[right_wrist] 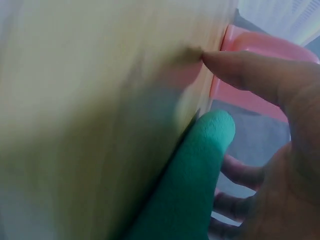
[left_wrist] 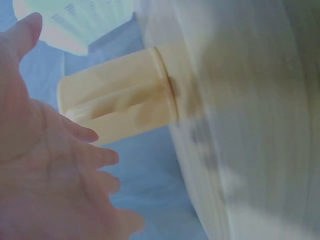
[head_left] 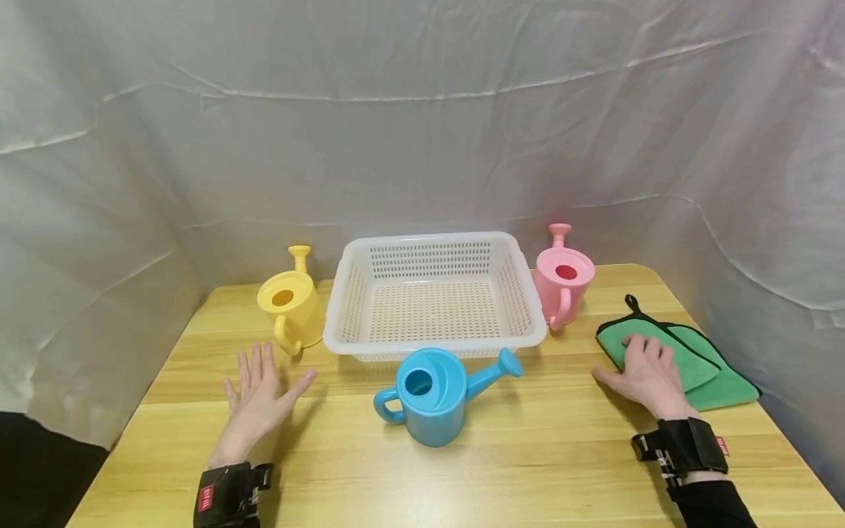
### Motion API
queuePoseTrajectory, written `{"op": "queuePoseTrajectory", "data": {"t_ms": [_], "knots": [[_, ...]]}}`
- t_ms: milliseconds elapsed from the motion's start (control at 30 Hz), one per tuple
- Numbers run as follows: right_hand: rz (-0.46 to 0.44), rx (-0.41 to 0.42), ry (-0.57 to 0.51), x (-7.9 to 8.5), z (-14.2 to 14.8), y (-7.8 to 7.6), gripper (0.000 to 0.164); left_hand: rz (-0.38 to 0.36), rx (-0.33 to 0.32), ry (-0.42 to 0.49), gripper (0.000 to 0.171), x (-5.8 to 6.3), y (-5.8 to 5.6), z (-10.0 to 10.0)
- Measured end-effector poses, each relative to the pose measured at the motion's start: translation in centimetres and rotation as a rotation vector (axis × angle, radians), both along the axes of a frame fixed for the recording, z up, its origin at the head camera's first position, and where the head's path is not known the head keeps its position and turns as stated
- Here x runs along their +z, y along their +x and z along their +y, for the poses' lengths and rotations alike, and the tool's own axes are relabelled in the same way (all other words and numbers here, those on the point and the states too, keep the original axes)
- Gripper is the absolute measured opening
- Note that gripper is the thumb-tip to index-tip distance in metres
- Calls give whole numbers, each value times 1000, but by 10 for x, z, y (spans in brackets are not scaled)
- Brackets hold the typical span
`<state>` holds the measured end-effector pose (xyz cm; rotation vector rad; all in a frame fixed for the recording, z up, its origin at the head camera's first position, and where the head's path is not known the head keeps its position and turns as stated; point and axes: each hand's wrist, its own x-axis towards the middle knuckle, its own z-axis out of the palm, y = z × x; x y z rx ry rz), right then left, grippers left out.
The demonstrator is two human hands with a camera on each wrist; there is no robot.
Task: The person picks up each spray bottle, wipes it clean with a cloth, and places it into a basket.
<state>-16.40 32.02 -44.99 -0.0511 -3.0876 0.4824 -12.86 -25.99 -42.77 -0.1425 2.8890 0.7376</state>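
Note:
My left hand (head_left: 256,407) has its fingers spread and holds nothing. Just beyond it stands a yellow watering can (head_left: 300,312), its handle facing me; the left wrist view shows the same yellow can (left_wrist: 125,90) past the fingertips. On the right, my right hand (head_left: 650,375) lies over a folded green cloth (head_left: 716,392) with black edging, its fingers on top. The right wrist view has the thumb held apart from the green cloth (right_wrist: 185,185). Between the hands a blue watering can (head_left: 432,414) stands upright, spout to the right.
A white perforated plastic basket (head_left: 436,347) sits at the back middle of the wooden table (head_left: 528,469), behind the blue can. A pink watering can (head_left: 573,282) stands at its right side. Grey fabric (head_left: 422,161) walls off the back and sides.

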Motion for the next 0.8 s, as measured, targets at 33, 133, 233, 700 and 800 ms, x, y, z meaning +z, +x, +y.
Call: {"op": "queuePoseTrajectory", "data": {"t_ms": [33, 133, 233, 700, 800], "knots": [[-10, 8, -1, 1, 2, -1, 74, 5, -5, 15, 109, 2, 1, 0], [-32, 31, -14, 4, 9, -4, 66, 21, -13, 65, 109, 6, 4, -2], [-35, 53, -25, 6, 17, -6, 60, 41, -16, 88, 108, 10, 7, -3], [-14, 106, 36, 10, 33, -17, 45, 308, -30, 119, 106, 18, 27, 6], [12, 99, 60, 8, 36, -21, 36, 470, -79, 134, 103, 20, 29, 16]]}}
